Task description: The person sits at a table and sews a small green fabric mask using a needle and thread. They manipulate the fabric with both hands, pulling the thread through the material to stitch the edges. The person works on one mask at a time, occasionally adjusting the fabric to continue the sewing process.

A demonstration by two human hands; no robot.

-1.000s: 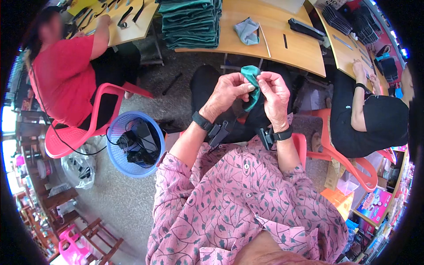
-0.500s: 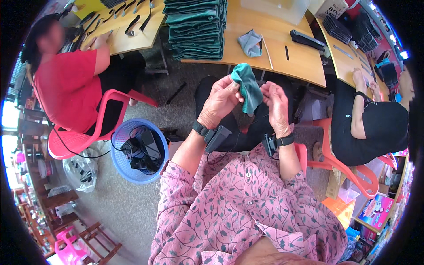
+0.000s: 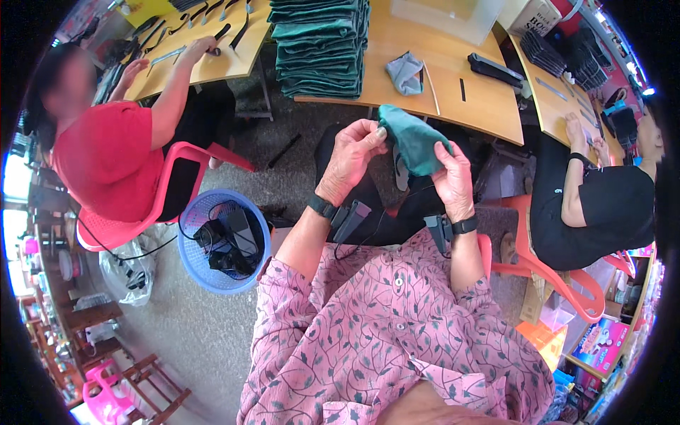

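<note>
A green cloth piece (image 3: pixel 416 142), perhaps a small pouch, is stretched between my two hands over my lap. My left hand (image 3: pixel 356 151) pinches its left edge between thumb and fingers. At its right side, my right hand (image 3: pixel 452 178) grips the edge, thumb in front. Below the cloth hangs a small greyish strip or loop (image 3: pixel 401 174); I cannot make out what it joins. On the table beyond lie a crumpled grey cloth (image 3: pixel 406 74) and a thin pale stick (image 3: pixel 431 89).
A tall stack of folded green cloths (image 3: pixel 319 49) stands on the wooden table (image 3: pixel 397 28), with a black case (image 3: pixel 494 69) farther right. A blue basket (image 3: pixel 190 265) of black items sits on the floor at left. Co-workers in red (image 3: pixel 106 156) and black (image 3: pixel 602 212) sit either side.
My right hand has taken hold of the cloth's right side, and the cloth is now spread wider between both hands. The co-worker at left has reached farther over their table.
</note>
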